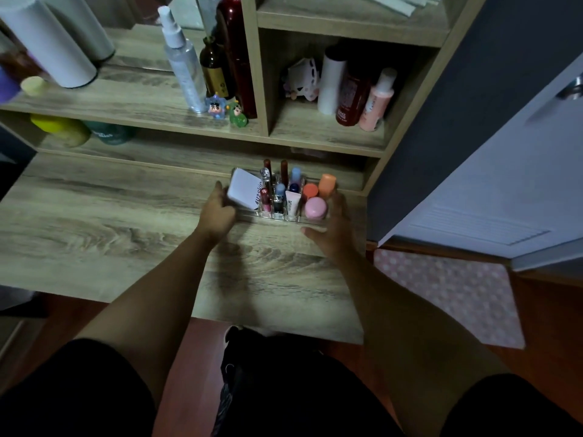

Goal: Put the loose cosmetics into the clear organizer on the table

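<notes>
Bare table point(104, 234) lies open before the organizer point(280, 216); shelf point(220, 137) overhangs behind.

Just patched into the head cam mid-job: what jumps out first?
The clear organizer at the back of the table, packed with upright cosmetics, with the left hand and right hand at its two ends. A white box leans at its left end, a pink jar at front right.

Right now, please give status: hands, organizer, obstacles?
Left hand at white box, grip unclear. Right hand open beside clear organizer. Organizer full; table shows no loose cosmetics.
</notes>
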### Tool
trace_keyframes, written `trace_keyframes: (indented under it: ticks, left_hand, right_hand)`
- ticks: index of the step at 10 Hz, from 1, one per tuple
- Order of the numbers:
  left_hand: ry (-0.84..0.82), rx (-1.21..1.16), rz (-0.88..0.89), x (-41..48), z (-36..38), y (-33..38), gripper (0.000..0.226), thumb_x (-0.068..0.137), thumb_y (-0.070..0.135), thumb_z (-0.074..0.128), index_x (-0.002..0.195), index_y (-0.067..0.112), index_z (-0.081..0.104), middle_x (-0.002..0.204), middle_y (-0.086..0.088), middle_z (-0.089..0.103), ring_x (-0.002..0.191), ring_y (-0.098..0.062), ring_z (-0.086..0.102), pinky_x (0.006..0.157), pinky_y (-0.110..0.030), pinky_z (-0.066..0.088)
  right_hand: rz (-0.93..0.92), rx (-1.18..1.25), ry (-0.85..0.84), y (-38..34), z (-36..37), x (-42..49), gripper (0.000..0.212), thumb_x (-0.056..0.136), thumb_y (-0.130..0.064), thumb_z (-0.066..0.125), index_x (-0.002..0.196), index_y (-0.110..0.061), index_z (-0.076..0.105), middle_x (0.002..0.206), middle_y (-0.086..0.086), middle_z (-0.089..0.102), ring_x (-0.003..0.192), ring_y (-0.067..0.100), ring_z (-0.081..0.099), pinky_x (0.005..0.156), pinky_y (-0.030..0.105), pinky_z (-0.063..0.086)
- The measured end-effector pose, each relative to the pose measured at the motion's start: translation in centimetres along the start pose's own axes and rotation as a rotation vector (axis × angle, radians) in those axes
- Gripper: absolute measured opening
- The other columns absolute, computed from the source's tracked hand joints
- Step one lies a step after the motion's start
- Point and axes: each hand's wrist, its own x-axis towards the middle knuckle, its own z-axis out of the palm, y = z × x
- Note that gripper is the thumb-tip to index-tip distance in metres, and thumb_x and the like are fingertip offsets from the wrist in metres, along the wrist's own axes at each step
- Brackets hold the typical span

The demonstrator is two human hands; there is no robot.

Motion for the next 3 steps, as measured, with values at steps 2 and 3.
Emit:
trace_keyframes:
  ticks: [2, 3]
  left_hand:
    - [-0.009, 0.101, 0.112, -2.8, -0.2, 2.0, 0.061, 0.087, 0.003, 0.049, 0.143, 0.010, 0.025, 0.141, -0.019, 0.045, 0.106, -0.013, 0.039, 0.084, -0.026, 0.032]
    - [-0.015, 0.216, 0.210, -4.2, 0.0, 2.3, 0.041, 0.089, 0.009, 0.049, 0.127, 0.001, 0.038, 0.128, -0.023, 0.052, 0.113, -0.028, 0.051, 0.089, -0.037, 0.042]
  right_hand:
    - [0.043, -0.271, -0.118, -0.6, -2.4, -1.5, 0.096, 0.082, -0.038, 0.067, 0.148, -0.006, 0.005, 0.158, 0.018, 0.011, 0.146, 0.032, 0.009, 0.121, 0.049, 0.011]
    - [0.074, -0.357, -0.179, -1.1, -3.3, -2.5, 0.087, 0.091, -0.041, 0.054, 0.148, -0.005, -0.001, 0.159, 0.017, 0.001, 0.147, 0.031, 0.002, 0.121, 0.046, 0.008]
